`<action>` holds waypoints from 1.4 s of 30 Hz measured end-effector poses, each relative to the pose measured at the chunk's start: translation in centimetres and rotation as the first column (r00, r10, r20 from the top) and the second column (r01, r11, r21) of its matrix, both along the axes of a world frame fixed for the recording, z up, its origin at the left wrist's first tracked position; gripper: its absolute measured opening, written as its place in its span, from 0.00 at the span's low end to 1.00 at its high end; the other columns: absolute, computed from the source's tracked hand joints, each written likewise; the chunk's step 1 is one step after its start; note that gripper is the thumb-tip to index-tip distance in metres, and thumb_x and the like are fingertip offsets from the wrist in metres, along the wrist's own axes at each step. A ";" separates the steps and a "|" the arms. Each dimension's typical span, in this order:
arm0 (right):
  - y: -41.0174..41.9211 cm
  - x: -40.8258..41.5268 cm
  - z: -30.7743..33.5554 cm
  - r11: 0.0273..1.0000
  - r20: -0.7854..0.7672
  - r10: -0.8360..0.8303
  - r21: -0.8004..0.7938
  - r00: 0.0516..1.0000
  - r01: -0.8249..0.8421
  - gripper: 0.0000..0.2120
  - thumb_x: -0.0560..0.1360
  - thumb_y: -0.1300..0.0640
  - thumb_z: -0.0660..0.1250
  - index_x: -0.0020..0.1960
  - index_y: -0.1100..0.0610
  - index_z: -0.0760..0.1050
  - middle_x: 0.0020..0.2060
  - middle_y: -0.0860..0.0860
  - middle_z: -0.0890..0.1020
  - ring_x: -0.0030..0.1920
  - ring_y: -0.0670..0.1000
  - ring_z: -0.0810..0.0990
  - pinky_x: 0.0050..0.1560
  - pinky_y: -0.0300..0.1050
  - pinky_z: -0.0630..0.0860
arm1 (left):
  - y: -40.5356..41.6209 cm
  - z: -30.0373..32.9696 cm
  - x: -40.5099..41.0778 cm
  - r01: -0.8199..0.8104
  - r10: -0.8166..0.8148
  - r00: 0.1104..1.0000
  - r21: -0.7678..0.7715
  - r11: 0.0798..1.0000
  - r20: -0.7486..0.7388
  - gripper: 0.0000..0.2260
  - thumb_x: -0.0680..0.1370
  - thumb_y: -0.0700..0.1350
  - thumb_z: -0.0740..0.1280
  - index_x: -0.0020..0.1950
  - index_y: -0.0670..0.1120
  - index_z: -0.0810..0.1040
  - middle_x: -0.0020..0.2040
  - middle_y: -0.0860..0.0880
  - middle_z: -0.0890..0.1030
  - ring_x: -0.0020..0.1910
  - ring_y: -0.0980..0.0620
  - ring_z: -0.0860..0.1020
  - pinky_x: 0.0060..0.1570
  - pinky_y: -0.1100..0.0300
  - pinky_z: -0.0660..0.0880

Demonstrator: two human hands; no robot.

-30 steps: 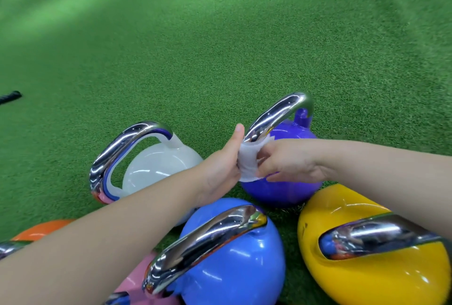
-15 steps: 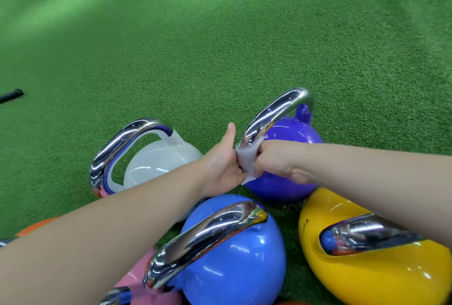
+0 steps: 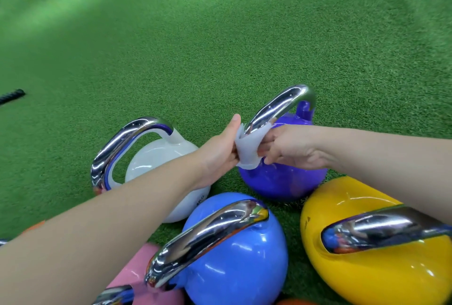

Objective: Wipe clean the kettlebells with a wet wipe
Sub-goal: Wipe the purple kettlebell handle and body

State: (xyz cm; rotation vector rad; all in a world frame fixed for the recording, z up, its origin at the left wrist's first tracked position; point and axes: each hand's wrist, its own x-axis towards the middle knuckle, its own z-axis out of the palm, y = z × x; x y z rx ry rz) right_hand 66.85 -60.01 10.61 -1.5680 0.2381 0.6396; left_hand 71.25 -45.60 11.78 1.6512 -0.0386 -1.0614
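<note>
A: What is seen from the head camera?

B: A purple kettlebell (image 3: 283, 177) is stood upright on green artificial turf (image 3: 220, 48), at the far middle of a cluster of kettlebells. Its chrome handle (image 3: 278, 109) is arched over the round body, with the long axis of the loop run from lower left to upper right, away from the camera.

A: And the wet wipe?

B: A white wet wipe (image 3: 249, 145), thin and slightly translucent, is wrapped around the near left leg of that handle. It is held from both sides. The left hand (image 3: 220, 153) is closed on the wipe's left edge, thumb raised straight beside the metal. The right hand (image 3: 288, 145) is curled on the wipe's right side, fingertips pinching it against the handle.

A: How are the other kettlebells laid out?

B: A white kettlebell (image 3: 159, 158) is stood to the left of the purple one, partly covered by the left forearm; its handle loop is turned with the opening towards the camera. A blue kettlebell (image 3: 239, 268) is placed nearest the camera, its handle slanted from lower left to upper right. A yellow kettlebell (image 3: 354, 275) is set at the right, its handle run nearly level. All bodies are glossy, smooth and rounded; all handles are mirror-polished metal. A pink kettlebell (image 3: 137, 273) is seen at the lower edge, and orange ones are glimpsed at the frame's margins.

A: Anything else?

B: A dark, ribbed, rope-like object (image 3: 12, 95) is laid on the turf at the far left.
</note>
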 end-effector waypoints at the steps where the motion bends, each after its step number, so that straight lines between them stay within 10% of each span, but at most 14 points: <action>1: 0.4 0.1 -0.2 1.000 0.009 -0.005 -0.027 1.000 0.006 0.24 0.70 0.80 0.54 0.60 0.62 0.73 0.59 0.57 0.78 0.59 0.51 0.75 0.49 0.35 0.70 | -0.1 -0.3 -0.2 -0.014 0.013 0.999 -0.020 1.000 -0.033 0.27 0.80 0.61 0.42 0.65 0.48 0.71 0.62 0.50 0.77 0.57 0.58 0.76 0.55 0.68 0.71; 7: 2.3 0.4 -0.9 0.985 0.025 0.058 -0.162 0.998 -0.054 0.28 0.67 0.75 0.65 0.65 0.60 0.70 0.65 0.53 0.73 0.69 0.53 0.66 0.71 0.50 0.62 | -0.6 -2.1 -0.9 -0.282 0.246 0.916 -0.073 0.957 -0.317 0.26 0.77 0.66 0.43 0.50 0.51 0.73 0.42 0.49 0.79 0.29 0.56 0.79 0.28 0.68 0.74; 11: 2.5 -0.4 -1.6 0.990 0.016 0.024 -0.142 1.000 -0.021 0.26 0.68 0.75 0.63 0.64 0.59 0.68 0.61 0.53 0.73 0.64 0.52 0.69 0.64 0.44 0.68 | -1.5 -2.1 -0.7 -0.372 0.306 0.870 -0.108 0.922 -0.386 0.35 0.75 0.69 0.40 0.53 0.46 0.76 0.45 0.46 0.80 0.35 0.53 0.79 0.37 0.62 0.79; 16: 4.3 -0.6 -1.7 0.986 0.007 -0.160 -0.040 0.987 0.160 0.20 0.75 0.73 0.53 0.35 0.49 0.61 0.37 0.41 0.65 0.40 0.39 0.64 0.37 0.33 0.63 | -2.4 -3.3 -0.6 -0.504 0.455 0.797 -0.023 0.863 -0.397 0.37 0.73 0.72 0.42 0.54 0.47 0.79 0.57 0.47 0.80 0.60 0.48 0.76 0.63 0.52 0.68; 21: 4.6 -0.3 -1.6 0.954 -0.056 -0.296 0.024 0.954 0.297 0.12 0.79 0.67 0.55 0.42 0.53 0.69 0.48 0.49 0.74 0.57 0.49 0.74 0.44 0.34 0.69 | -2.5 -3.5 0.2 -0.482 0.426 0.810 -0.044 0.875 -0.403 0.37 0.74 0.71 0.43 0.36 0.47 0.83 0.39 0.51 0.83 0.50 0.55 0.74 0.48 0.68 0.65; 24: 4.2 -0.4 -2.1 0.950 -0.069 -0.313 -0.003 0.947 0.314 0.13 0.78 0.69 0.54 0.39 0.56 0.66 0.37 0.49 0.70 0.37 0.45 0.68 0.30 0.29 0.67 | -1.8 -3.1 0.8 -0.498 0.460 0.834 -0.057 0.865 -0.304 0.38 0.74 0.71 0.43 0.57 0.42 0.77 0.58 0.44 0.80 0.59 0.49 0.74 0.48 0.61 0.71; 29: 3.9 0.1 -3.0 0.924 -0.147 -0.383 -0.049 0.912 0.380 0.20 0.74 0.74 0.49 0.61 0.61 0.69 0.53 0.53 0.71 0.51 0.50 0.68 0.34 0.34 0.64 | 1.0 -0.3 1.0 -0.584 0.586 0.808 0.045 0.810 -0.060 0.32 0.80 0.61 0.47 0.75 0.39 0.54 0.76 0.40 0.55 0.75 0.44 0.55 0.74 0.50 0.52; 35: 4.6 0.2 -2.7 0.901 -0.163 -0.431 -0.013 0.888 0.434 0.19 0.76 0.69 0.53 0.65 0.62 0.68 0.57 0.52 0.74 0.53 0.49 0.70 0.36 0.33 0.63 | 1.8 0.7 -1.2 -0.346 0.367 0.856 0.125 0.930 -0.364 0.35 0.80 0.61 0.45 0.65 0.30 0.66 0.64 0.32 0.71 0.64 0.39 0.71 0.61 0.53 0.69; 38: 5.3 -0.2 -2.8 0.891 -0.135 -0.446 0.031 0.885 0.454 0.13 0.79 0.57 0.60 0.62 0.57 0.72 0.46 0.45 0.77 0.45 0.41 0.70 0.40 0.32 0.65 | -0.4 0.0 -1.3 -0.409 0.328 0.796 -0.052 0.911 -0.508 0.30 0.77 0.67 0.43 0.55 0.45 0.72 0.51 0.42 0.78 0.50 0.48 0.75 0.45 0.57 0.78; 42: 4.4 -0.7 -2.2 0.936 -0.092 -0.352 -0.032 0.931 0.351 0.16 0.76 0.64 0.59 0.63 0.66 0.70 0.50 0.55 0.73 0.48 0.52 0.71 0.37 0.38 0.71 | -1.7 -1.8 -1.2 -0.480 0.451 0.775 0.051 0.876 -0.442 0.27 0.78 0.66 0.44 0.58 0.49 0.72 0.55 0.46 0.78 0.49 0.49 0.73 0.43 0.59 0.74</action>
